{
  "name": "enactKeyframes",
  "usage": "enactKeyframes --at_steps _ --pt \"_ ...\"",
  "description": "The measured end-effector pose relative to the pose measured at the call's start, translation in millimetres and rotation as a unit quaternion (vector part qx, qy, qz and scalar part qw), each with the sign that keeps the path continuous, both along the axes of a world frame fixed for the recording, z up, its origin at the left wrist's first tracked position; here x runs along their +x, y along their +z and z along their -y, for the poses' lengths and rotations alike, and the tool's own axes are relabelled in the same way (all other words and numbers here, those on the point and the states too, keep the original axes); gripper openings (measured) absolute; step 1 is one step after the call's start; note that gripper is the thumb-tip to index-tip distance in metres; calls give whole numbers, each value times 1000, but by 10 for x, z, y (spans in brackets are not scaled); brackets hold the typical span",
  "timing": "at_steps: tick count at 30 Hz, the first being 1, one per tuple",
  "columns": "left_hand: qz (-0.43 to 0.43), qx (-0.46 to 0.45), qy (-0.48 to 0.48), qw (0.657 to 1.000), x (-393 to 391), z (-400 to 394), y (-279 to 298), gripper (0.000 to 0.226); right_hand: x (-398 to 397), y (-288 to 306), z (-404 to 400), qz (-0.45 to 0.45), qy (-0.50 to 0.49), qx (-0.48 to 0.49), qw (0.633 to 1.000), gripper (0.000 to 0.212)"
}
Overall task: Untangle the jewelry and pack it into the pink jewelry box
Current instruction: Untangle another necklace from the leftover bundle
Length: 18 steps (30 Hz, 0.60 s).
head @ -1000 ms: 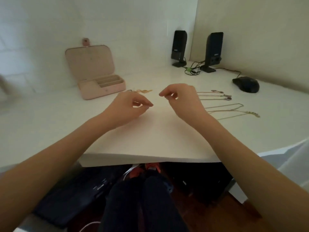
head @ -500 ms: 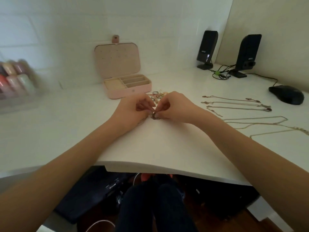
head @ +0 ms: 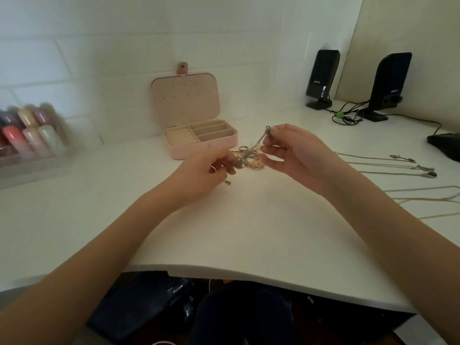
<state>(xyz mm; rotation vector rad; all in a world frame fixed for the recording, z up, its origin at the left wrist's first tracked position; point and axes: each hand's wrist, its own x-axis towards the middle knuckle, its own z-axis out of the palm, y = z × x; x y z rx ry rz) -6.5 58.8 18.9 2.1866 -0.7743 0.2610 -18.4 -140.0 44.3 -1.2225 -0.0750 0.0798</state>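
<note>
A tangled clump of jewelry, chains with a ring and small gold pieces, hangs between my two hands just above the white desk. My left hand pinches its lower left part, and a small clasp dangles below the fingers. My right hand pinches a chain end lifted up at the top right of the clump. The pink jewelry box stands open behind the hands, lid upright against the wall, its compartments holding nothing I can see.
Several straightened chains lie in rows on the desk to the right. Two black speakers with cables stand at the back right, a dark mouse at the right edge. A clear organiser of coloured bottles sits far left.
The hands came together on the jewelry clump at the desk, then lifted it; the right hand pulled a chain end up and to the right. The view swung left.
</note>
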Motion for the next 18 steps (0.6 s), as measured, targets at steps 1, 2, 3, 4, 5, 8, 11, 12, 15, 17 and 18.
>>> enactKeyframes --at_steps 1,2,3,4,5,8,11,12,15,17,18 --pt "-22 -16 10 1000 -3 -10 19 40 10 9 11 1 -16 2 1000 13" --pt "-40 -35 19 998 -4 -22 37 38 19 17 20 0 -31 -5 1000 13" --pt "-58 -57 26 996 -1 -33 54 35 27 20 26 1 -45 -24 999 13" --pt "-77 -81 29 993 2 -43 65 34 30 21 32 6 -60 -60 996 13" --pt "-96 -104 32 989 8 -57 74 34 32 17 37 16 -74 -105 992 12" --pt "-121 -121 40 984 9 -103 119 29 14 28 42 62 -104 -189 975 11" --pt "-147 -73 24 986 -36 -149 169 16 -11 57 23 81 -91 -147 982 17" --pt "-162 -67 16 984 -54 -155 182 19 -22 72 5 78 -76 -110 988 18" --pt "-190 -56 2 980 -78 -143 184 18 -56 96 -62 62 -43 -12 997 17" --pt "-199 -68 -3 978 -85 -133 183 23 -69 97 -88 58 -40 7 998 17" --pt "-203 -72 -11 976 -100 -128 190 31 -74 96 -93 58 -41 4 997 16"
